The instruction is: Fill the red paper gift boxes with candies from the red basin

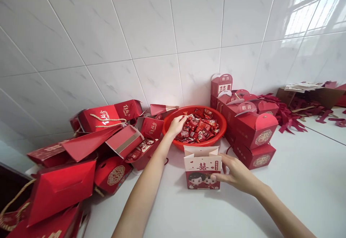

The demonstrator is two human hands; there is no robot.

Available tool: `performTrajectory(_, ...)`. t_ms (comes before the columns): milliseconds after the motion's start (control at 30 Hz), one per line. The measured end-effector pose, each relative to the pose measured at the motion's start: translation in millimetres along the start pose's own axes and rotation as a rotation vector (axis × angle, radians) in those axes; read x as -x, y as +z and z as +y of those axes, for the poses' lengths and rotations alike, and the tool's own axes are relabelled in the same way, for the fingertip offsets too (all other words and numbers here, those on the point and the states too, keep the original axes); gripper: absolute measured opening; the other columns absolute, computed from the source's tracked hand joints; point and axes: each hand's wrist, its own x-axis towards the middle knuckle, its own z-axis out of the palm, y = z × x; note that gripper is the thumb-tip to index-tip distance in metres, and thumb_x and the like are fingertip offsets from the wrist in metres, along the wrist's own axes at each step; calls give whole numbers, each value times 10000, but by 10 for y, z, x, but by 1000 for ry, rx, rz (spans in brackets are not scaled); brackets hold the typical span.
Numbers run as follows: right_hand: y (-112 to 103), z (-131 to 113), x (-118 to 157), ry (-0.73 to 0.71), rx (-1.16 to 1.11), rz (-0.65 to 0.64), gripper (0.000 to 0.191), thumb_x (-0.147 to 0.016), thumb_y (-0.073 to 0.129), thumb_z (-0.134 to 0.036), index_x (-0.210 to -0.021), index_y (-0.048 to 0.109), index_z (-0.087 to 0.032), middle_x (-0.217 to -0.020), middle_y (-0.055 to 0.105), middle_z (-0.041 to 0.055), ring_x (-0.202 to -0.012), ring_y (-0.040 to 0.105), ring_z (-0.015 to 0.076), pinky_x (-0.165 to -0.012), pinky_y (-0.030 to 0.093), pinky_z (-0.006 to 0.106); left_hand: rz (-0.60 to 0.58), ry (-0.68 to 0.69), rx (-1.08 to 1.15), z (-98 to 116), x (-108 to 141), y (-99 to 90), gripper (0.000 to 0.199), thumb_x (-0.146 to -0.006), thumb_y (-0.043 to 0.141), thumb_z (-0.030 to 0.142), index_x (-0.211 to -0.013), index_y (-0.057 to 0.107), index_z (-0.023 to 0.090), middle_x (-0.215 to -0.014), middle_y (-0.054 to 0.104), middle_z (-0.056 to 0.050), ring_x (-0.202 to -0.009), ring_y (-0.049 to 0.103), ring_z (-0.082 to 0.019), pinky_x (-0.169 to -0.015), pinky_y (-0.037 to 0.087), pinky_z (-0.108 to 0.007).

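Note:
Over the left side of a red plastic basin is my left hand, its fingers drawn together at the wrapped candies. What lies between those fingertips is hidden. In front of the basin a small red-and-white paper gift box stands upright on the white table, its top flaps open. Two cartoon faces and a double-happiness sign are printed on its front. My right hand grips this box by its right side, thumb on the front and fingers behind.
Red gift boxes and bags lie heaped at the left, some with rope handles. Closed red boxes are stacked right of the basin. Beyond them are dark red ribbons and an open cardboard box. A tiled wall rises behind.

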Motion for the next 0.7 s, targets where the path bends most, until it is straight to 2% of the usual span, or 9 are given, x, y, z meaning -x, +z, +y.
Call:
performTrajectory(167,-1,6,3,21,8,-6,510,-884,551,-694,-1047,661,-223,-924,696,80,-713,600,199,-658,501,303,-4,18,77,38,11,-24,347,-862,569,415,-966,774,155,-1079,773,-97,-1158,648,-277,-1081,412,-393)
performTrajectory(367,-13,-13,3,20,25,-6,519,-885,547,-699,-1031,656,-213,-923,691,85,-709,605,196,-645,495,293,-25,65,135,73,38,-17,544,-802,622,609,-1050,754,144,-907,790,-87,-1037,692,-278,-1025,453,-394)
performTrajectory(533,-13,-21,1,14,25,3,526,-887,539,-705,-1015,652,-207,-915,689,83,-700,605,193,-638,497,294,-21,96,125,135,81,-12,524,-824,589,598,-1041,727,143,-762,757,-58,-820,694,-229,-840,516,-337)
performTrajectory(700,-21,-33,8,1,18,9,519,-882,551,-703,-1001,647,-207,-885,677,68,-678,591,183,-632,497,292,-17,109,101,219,140,-12,426,-853,542,548,-975,710,176,-642,664,-2,-658,628,-171,-662,488,-267)
